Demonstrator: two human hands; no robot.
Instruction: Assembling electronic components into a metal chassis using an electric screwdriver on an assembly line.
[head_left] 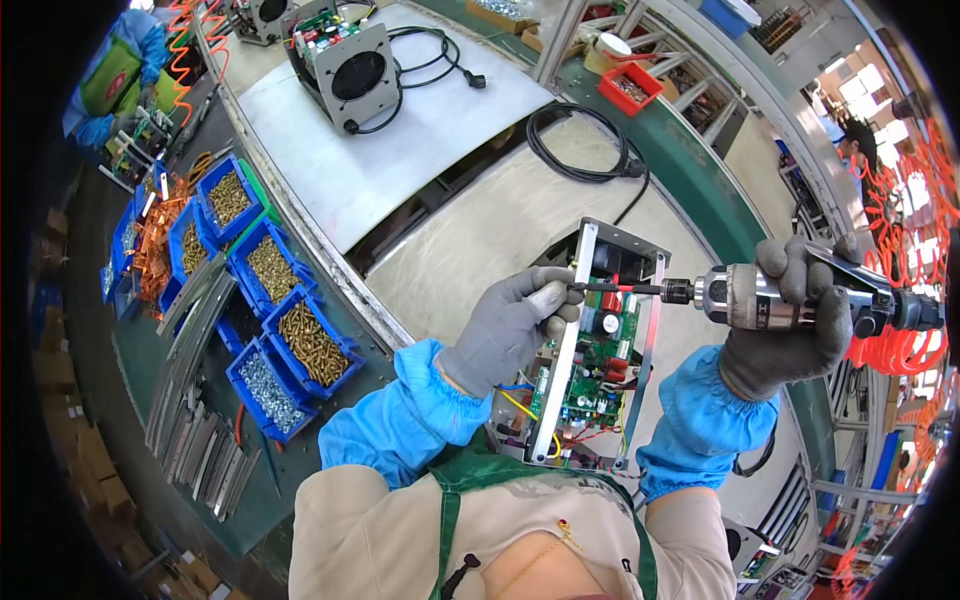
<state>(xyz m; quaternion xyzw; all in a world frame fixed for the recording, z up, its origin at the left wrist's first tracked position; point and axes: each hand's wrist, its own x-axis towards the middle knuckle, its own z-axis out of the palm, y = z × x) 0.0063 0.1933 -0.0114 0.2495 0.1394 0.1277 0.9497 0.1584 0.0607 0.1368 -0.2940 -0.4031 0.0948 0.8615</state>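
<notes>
Both arms reach forward now, hands apart, and here's the left hand (505, 325) in its grey glove, angled inward toward the person's right, fingers bunched, thumb (548, 298) drawn in beside the index finger in a tight pinch! The left forearm (400, 410) slants up to it under a blue sleeve cover, a sliver of bare wrist (442, 371) peeking out. Over on the other side, the right hand (790, 357), gloved too, clenches in a full grip, fingers curled over, the right forearm (705, 415) rising below it, blue-covered as well.
</notes>
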